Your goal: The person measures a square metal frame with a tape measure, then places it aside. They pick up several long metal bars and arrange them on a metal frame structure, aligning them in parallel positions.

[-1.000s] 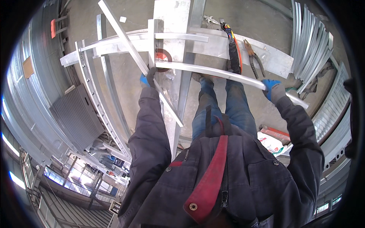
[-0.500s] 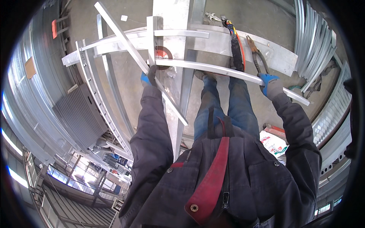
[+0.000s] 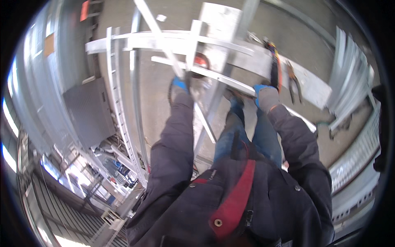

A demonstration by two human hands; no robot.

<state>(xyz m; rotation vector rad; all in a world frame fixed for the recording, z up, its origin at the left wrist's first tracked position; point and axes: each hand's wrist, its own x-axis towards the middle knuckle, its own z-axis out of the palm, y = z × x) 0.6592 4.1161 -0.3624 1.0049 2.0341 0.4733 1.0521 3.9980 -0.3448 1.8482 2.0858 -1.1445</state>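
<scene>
Both my hands wear blue and grey gloves. My right hand [image 3: 266,96] is closed around a long, thin metal bar [image 3: 230,81] lying slantwise in front of me, its right end sticking out past my wrist. At the crossing of the bars, my left hand [image 3: 179,89] grips a diagonal metal bar [image 3: 158,35]; some of its fingers are hidden. A short metal piece [image 3: 194,43] stands beside that diagonal bar, and the long bar crosses both. Partly behind the crossing lies a dark disc with a red centre [image 3: 200,61].
Pliers [image 3: 293,80] and a dark cable bundle with coloured wires [image 3: 274,68] lie to the right, by a flat pale metal strip [image 3: 306,78]. Stacked metal profiles [image 3: 349,76] stand at far right. A slotted rail [image 3: 116,94] and ribbed sheets [image 3: 88,113] are on the left.
My right hand has moved left with the long bar, whose left end now pokes out beyond the diagonal bar. The whole view has shifted and blurred somewhat. My left hand stays at the crossing.
</scene>
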